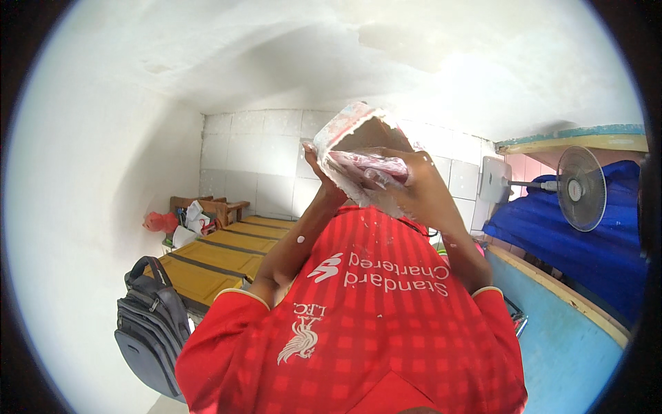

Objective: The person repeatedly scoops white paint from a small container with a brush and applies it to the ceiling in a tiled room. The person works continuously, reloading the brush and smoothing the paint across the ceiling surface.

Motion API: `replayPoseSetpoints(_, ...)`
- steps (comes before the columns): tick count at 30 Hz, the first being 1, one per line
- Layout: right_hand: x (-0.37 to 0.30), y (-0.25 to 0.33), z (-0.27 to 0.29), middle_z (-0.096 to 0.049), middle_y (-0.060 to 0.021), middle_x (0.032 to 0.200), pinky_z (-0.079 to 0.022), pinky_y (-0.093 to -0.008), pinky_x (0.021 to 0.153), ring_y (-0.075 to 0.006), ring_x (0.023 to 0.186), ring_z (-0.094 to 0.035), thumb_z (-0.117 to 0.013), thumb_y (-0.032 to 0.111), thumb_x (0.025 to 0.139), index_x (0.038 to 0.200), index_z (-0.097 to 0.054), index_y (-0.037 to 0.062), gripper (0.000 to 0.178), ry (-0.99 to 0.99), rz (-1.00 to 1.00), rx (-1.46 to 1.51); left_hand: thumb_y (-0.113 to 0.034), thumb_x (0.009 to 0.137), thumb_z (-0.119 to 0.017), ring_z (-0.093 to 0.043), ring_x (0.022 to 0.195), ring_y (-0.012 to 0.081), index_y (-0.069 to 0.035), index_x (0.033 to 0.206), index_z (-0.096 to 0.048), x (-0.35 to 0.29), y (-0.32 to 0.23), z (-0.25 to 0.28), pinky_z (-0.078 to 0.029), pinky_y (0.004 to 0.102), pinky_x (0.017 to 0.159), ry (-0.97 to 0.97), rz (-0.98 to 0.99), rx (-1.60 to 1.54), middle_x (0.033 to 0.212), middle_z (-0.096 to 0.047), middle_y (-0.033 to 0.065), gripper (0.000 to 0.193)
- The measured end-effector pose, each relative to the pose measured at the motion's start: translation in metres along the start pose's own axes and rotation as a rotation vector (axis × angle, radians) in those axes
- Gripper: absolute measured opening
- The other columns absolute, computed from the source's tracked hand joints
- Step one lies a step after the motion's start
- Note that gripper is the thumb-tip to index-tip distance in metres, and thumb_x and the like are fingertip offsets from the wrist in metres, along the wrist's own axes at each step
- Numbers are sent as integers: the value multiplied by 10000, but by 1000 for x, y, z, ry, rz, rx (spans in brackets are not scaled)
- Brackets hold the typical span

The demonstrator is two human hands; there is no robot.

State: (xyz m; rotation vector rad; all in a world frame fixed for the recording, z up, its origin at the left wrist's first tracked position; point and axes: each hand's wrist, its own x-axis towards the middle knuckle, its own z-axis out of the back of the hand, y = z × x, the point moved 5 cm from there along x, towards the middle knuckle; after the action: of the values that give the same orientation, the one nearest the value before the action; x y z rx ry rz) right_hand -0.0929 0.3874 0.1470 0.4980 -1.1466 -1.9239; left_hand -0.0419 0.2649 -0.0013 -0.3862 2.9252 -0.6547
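Note:
In front of my chest is a boxy, open-ended container [345, 125], pale with reddish marks and a brown inside. White paste coats its rim and near side. My left hand [325, 171] is closed round its left side. At the right, my right hand [416, 181] has its fingers curled round a crumpled pink-and-white plastic wrapper [372, 164], pressed against the container's opening. What the wrapper holds, if anything, cannot be made out. White spots and smears dot both forearms and the right hand.
A yellow-brown dark-striped surface [214, 265] lies at left, with a grey backpack [148, 324] beside it and a red plastic bag [160, 222] behind. At right are a fan [581, 188], blue sheeting [545, 231] and a light-blue panel [558, 331]. White tiles [276, 183] cover the wall ahead.

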Motion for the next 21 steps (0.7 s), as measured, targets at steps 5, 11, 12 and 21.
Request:
replayPoseSetpoints(5,0,8,-1,-680,-218,919,-511,-383,765,-369,837,-657,-653,5,777,1089,-649,-7,313,71,106,-31,-804,845,-189,-453,1237,271,-56,1396,-400,-3,-4,3,-382,421,1039,8,10,-4,1354,-473,133,953)
replayPoseSetpoints(11,5,12,2,-684,-202,890,-518,-345,693,-333,763,-664,-667,22,782,1079,-657,-15,300,41,50,36,-798,850,-189,-454,1236,269,-56,1396,-401,-3,0,11,-383,419,1040,-34,-7,22,1349,-478,129,945)
replayPoseSetpoints(12,6,15,1,-685,-199,879,-516,-337,684,-328,749,-662,-664,25,785,1079,-654,-22,297,1,109,-13,-798,851,-189,-455,1236,269,-57,1396,-401,-2,0,12,-383,418,1040,-40,-12,27,1349,-479,129,944)
replayPoseSetpoints(21,1,-34,27,-692,-132,997,-526,-289,770,-205,868,-669,-696,81,843,1122,-622,-34,311,133,-185,474,-817,836,-238,-471,1215,268,-75,1398,-406,5,-16,19,-409,434,1020,-213,-23,81,1341,-488,102,947)
